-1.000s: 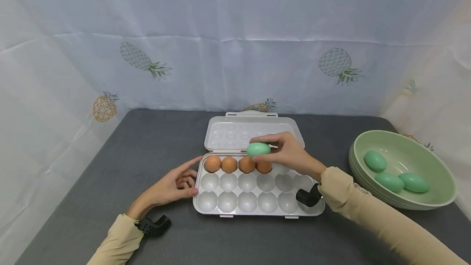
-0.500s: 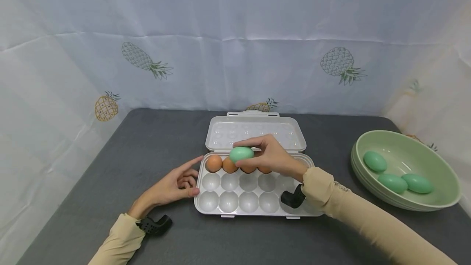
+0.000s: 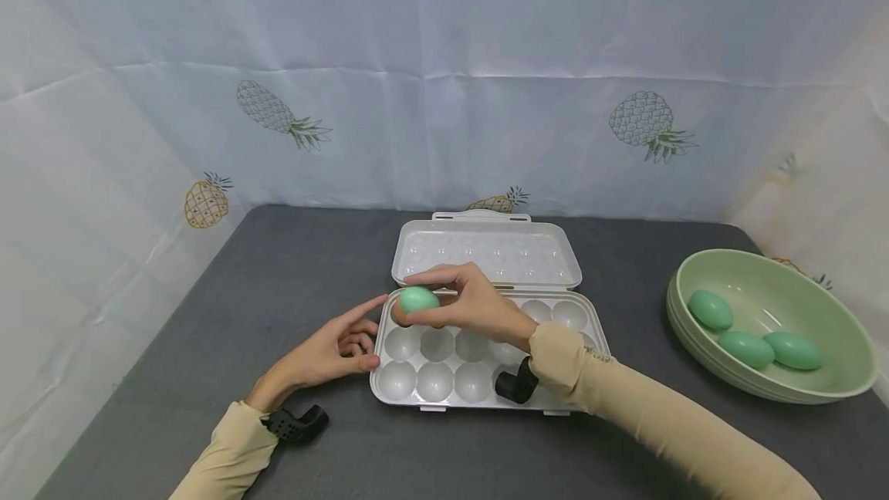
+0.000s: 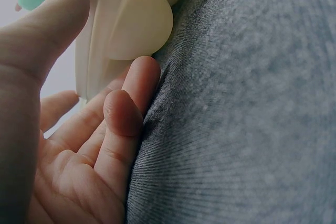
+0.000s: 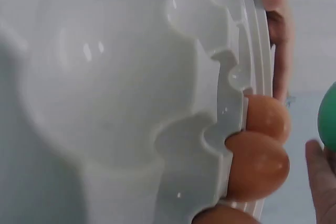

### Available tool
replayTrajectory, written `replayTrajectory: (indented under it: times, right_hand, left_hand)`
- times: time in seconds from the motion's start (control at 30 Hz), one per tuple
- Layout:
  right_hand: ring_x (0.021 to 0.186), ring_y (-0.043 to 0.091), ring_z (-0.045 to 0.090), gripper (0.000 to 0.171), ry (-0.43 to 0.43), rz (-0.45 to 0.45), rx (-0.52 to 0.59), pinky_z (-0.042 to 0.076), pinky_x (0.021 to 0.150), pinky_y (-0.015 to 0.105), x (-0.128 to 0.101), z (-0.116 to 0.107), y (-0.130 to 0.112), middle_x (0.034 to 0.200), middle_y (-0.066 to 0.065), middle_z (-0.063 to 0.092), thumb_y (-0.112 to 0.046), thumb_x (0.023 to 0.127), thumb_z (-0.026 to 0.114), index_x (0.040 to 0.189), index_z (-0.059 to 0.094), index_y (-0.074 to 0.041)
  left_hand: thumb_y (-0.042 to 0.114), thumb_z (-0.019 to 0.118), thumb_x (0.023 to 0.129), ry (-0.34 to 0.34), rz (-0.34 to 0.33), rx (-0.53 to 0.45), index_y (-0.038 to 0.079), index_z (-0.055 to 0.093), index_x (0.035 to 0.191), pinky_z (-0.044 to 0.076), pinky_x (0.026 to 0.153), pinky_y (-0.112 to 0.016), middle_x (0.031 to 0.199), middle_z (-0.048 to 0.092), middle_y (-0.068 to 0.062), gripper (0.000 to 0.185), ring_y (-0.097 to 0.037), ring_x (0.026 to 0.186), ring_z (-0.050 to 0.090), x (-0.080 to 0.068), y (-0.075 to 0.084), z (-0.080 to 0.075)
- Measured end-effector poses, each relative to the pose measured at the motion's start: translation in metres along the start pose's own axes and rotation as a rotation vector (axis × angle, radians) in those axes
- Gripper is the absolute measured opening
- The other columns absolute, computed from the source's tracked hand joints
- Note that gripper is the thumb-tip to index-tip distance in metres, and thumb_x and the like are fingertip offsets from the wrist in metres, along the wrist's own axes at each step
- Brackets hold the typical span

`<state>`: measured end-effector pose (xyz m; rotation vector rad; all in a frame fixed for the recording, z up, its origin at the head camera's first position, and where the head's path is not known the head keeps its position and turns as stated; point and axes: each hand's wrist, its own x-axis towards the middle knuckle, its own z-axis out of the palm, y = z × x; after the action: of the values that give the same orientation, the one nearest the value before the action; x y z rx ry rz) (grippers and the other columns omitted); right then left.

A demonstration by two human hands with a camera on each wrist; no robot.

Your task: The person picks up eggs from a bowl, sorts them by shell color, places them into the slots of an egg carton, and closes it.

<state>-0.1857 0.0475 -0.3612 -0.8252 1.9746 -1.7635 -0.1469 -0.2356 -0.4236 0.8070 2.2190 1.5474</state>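
Observation:
A green egg (image 3: 419,299) is pinched between thumb and fingers of my right hand (image 3: 479,307), above the far left corner of a white plastic egg tray (image 3: 434,382). Brown eggs (image 5: 257,166) sit in the tray's far row, mostly hidden by that hand in the head view. My left hand (image 3: 326,349) is at the tray's left side. Its index finger reaches the far left corner and its thumb touches the near part of the rim. The other fingers lie loosely bent on the tabletop beside the tray, as the left wrist view shows.
The tray's lid (image 3: 486,249) lies folded back behind it. To the right, a pale green bowl (image 3: 778,292) stands on the dark grey table (image 3: 312,253) with three green eggs (image 3: 746,349) inside. A white pineapple-print curtain (image 3: 444,122) hangs behind the table.
My right hand has carried the green egg leftward along the far row of brown eggs, from above the third and fourth to the leftmost. My left hand has stayed at the tray's side.

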Motion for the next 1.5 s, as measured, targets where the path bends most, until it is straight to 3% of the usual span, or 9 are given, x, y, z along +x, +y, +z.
replayTrajectory:
  times: [0.1,0.27,0.43,0.67,0.87,1.07,1.27,1.5]
  right_hand:
    - [0.113,0.013,0.067,0.052,-0.001,-0.016,-0.022,0.058,0.094,0.032,0.001,0.006,0.001,0.136,0.014,0.065,-0.006,0.085,0.083,0.135,0.068,-0.01]
    - [0.11,0.006,0.063,0.049,0.011,-0.069,-0.055,0.055,0.1,0.03,0.002,0.014,0.005,0.132,0.017,0.064,-0.002,0.087,0.08,0.134,0.067,-0.002]
    - [0.103,0.005,0.063,0.047,0.039,-0.065,-0.125,0.057,0.093,0.03,0.001,0.019,0.004,0.123,0.015,0.069,-0.004,0.085,0.083,0.13,0.069,-0.002]
    - [0.091,0.003,0.059,0.033,0.026,-0.055,-0.369,0.057,0.085,0.029,0.0,0.023,-0.001,0.102,0.002,0.074,-0.018,0.08,0.089,0.112,0.08,-0.013]
    - [0.075,0.001,0.059,0.025,-0.032,-0.064,-0.355,0.053,0.071,0.016,0.002,0.029,-0.002,0.089,0.005,0.074,-0.009,0.077,0.089,0.1,0.08,-0.004]
    - [0.068,0.002,0.054,0.021,-0.046,-0.06,-0.427,0.046,0.063,0.014,0.004,0.033,0.001,0.08,0.004,0.072,-0.008,0.076,0.09,0.095,0.082,-0.004]
    - [0.07,0.006,0.057,0.021,-0.065,-0.109,-0.555,0.047,0.065,0.012,0.005,0.036,0.002,0.084,0.005,0.077,-0.008,0.076,0.09,0.095,0.081,-0.004]
    - [0.075,0.013,0.059,0.022,-0.085,-0.139,-0.564,0.048,0.069,0.015,0.003,0.034,0.004,0.086,0.005,0.075,-0.008,0.077,0.089,0.096,0.08,-0.004]
  left_hand:
    - [0.011,0.072,0.096,0.001,0.002,0.0,0.004,0.018,0.163,0.055,0.073,-0.022,0.117,0.066,-0.022,0.087,-0.005,0.088,0.067,0.0,0.0,0.001]
    - [0.011,0.072,0.096,0.004,0.001,-0.004,0.003,0.018,0.163,0.055,0.073,-0.023,0.117,0.066,-0.022,0.086,-0.005,0.088,0.067,-0.001,0.001,0.001]
    - [0.011,0.072,0.096,0.006,0.006,0.001,0.002,0.018,0.163,0.055,0.073,-0.023,0.117,0.065,-0.022,0.087,-0.005,0.088,0.067,-0.001,0.0,0.0]
    - [0.011,0.073,0.095,0.01,0.026,0.01,0.002,0.017,0.163,0.055,0.073,-0.022,0.115,0.066,-0.021,0.088,-0.004,0.087,0.066,-0.002,-0.001,-0.001]
    - [0.01,0.072,0.096,0.0,0.028,-0.003,0.002,0.017,0.163,0.055,0.073,-0.022,0.116,0.066,-0.022,0.087,-0.003,0.087,0.066,-0.001,-0.001,-0.001]
    - [0.009,0.072,0.096,-0.006,0.037,-0.008,0.002,0.016,0.163,0.055,0.073,-0.022,0.116,0.065,-0.021,0.088,-0.003,0.087,0.066,-0.001,-0.001,-0.001]
    - [0.008,0.072,0.096,-0.005,0.04,-0.01,0.002,0.017,0.163,0.055,0.073,-0.022,0.117,0.066,-0.021,0.087,-0.004,0.088,0.067,-0.001,-0.002,-0.001]
    - [0.008,0.073,0.095,-0.009,0.055,-0.007,0.0,0.017,0.162,0.055,0.072,-0.021,0.117,0.066,-0.022,0.088,-0.002,0.087,0.067,0.0,-0.003,0.0]
